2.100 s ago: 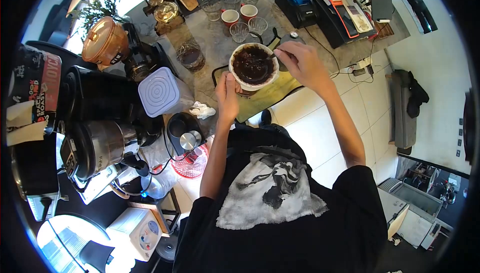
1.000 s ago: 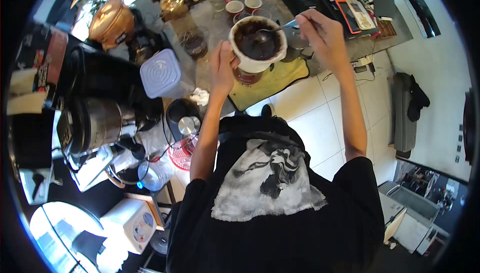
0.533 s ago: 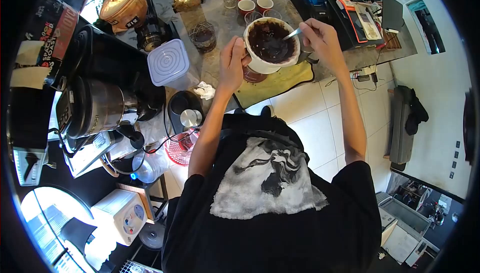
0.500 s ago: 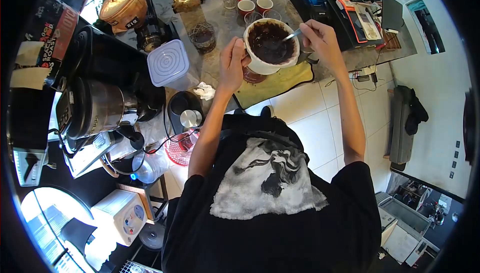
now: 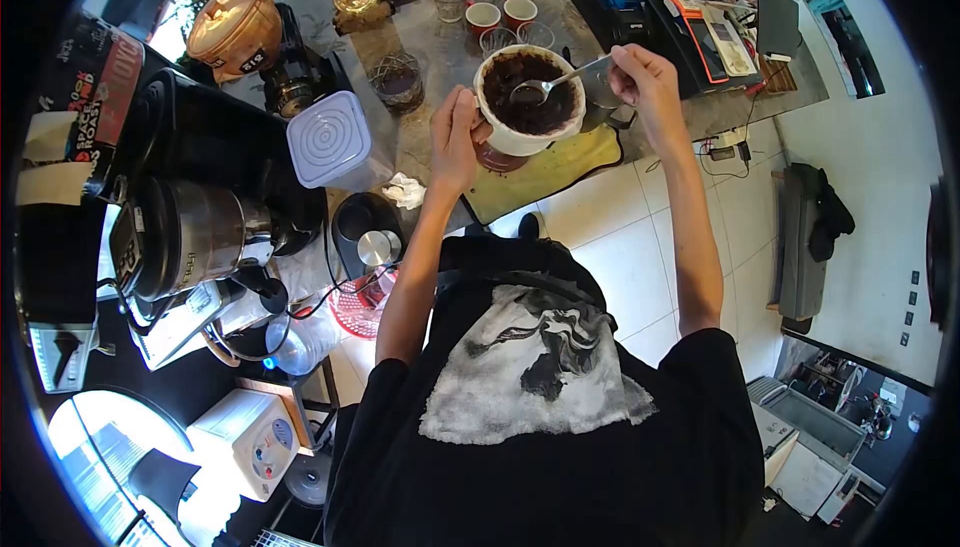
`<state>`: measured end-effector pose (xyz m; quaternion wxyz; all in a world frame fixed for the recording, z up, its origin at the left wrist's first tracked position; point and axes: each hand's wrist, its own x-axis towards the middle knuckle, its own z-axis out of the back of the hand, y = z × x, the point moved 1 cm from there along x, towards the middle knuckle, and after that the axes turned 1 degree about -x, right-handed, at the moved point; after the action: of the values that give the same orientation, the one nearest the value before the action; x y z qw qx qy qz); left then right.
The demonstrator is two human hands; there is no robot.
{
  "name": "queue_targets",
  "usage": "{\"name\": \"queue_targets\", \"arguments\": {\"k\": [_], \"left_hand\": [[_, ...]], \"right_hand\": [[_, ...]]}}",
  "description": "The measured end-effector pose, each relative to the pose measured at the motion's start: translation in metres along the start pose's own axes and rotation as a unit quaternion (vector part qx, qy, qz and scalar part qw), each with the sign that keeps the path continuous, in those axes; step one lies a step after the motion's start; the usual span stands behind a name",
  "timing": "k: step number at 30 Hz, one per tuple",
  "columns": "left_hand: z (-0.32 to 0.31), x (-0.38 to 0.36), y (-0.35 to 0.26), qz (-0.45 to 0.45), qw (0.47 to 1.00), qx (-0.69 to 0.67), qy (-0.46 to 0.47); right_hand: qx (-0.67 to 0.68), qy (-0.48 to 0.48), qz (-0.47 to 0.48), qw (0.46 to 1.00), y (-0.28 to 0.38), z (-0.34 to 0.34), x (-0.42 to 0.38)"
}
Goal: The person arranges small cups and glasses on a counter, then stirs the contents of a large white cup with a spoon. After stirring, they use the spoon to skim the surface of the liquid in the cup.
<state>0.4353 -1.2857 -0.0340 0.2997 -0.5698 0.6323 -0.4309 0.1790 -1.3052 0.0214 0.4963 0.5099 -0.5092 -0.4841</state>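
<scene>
A white dripper (image 5: pixel 520 143) lined with dark wet coffee grounds (image 5: pixel 545 115) stands over a vessel on the counter. My left hand (image 5: pixel 456 137) is closed on its left side, at the handle. Pinched in my right hand (image 5: pixel 645 87) is the handle end of a metal spoon (image 5: pixel 580 72). The spoon's bowl faces up over the grounds, inside the rim. Beneath the dripper, part of a reddish-brown glass base (image 5: pixel 500 158) shows, and a yellow-green cloth (image 5: pixel 560 180) lies at the counter edge.
Behind the dripper stand two red cups (image 5: pixel 482 17) and several clear glasses. A patterned glass (image 5: pixel 397 83), a lidded plastic container (image 5: pixel 330 142) and a crumpled tissue (image 5: pixel 405 191) are to the left. A card terminal (image 5: pixel 622 9) sits back right.
The spoon has come up out of the grounds, and its bowl now shows. My right hand has tilted the handle flatter. The view has shifted slightly.
</scene>
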Motion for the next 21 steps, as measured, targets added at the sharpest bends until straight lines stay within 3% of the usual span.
{"name": "queue_targets", "arguments": {"k": [8,10,11,13,17,21], "left_hand": [[0.002,-0.001,-0.002,0.011,1.0,0.003,-0.009],[0.001,-0.002,-0.003,0.018,1.0,0.005,-0.021],[0.001,-0.003,-0.002,0.021,1.0,0.004,-0.021],[0.002,-0.002,-0.002,0.0,0.999,0.042,-0.011],[0.002,-0.006,-0.001,0.006,0.999,0.033,-0.025],[0.002,-0.012,0.0,0.02,0.998,0.032,-0.05]], "right_hand": [[-0.107,-0.005,0.088,0.99,0.042,-0.018,-0.019],[-0.241,0.015,0.104,0.965,0.049,-0.026,-0.028],[-0.242,0.014,0.101,0.965,0.052,-0.029,-0.031],[-0.353,0.053,0.224,0.907,0.058,-0.039,-0.037],[-0.401,0.084,0.294,0.864,0.054,-0.049,-0.04],[-0.431,0.081,0.3,0.847,0.037,-0.053,-0.039]]}}
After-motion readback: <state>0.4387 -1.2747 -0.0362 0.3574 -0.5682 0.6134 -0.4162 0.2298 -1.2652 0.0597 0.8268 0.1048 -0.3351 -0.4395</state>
